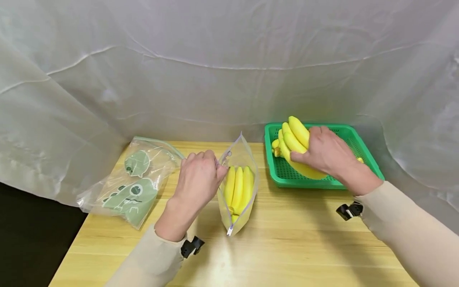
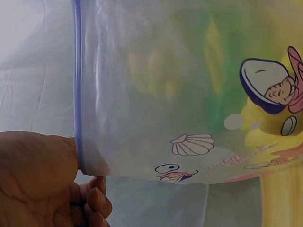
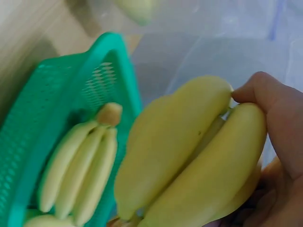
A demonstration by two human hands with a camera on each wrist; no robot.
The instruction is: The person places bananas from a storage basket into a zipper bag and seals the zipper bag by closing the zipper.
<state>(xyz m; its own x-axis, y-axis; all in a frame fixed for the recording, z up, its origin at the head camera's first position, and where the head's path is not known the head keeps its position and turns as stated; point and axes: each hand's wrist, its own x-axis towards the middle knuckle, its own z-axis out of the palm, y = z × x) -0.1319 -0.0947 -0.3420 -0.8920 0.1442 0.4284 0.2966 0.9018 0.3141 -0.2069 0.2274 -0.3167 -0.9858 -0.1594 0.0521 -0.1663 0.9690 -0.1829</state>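
Observation:
My left hand [image 1: 197, 179] pinches the upper left rim of a clear zip bag [image 1: 245, 221]; its purple zip edge and printed shells show in the left wrist view. The bag stands with its mouth open and a bunch of yellow bananas [image 1: 238, 189] inside. A larger bunch of bananas [image 1: 295, 137] is in my right hand [image 1: 328, 153], raised over the green basket [image 1: 287, 183]. In the right wrist view, the thumb lies across the thick bananas. A smaller bunch [image 3: 80, 172] lies in the basket, partly hidden by the hand in the head view.
A clear zip bag with a green dinosaur print [image 1: 132, 199] lies flat at the table's left side, close to my left hand. Grey plastic sheeting [image 1: 201, 95] hangs behind the wooden table [image 1: 279, 247]. The table's left edge meets a dark area.

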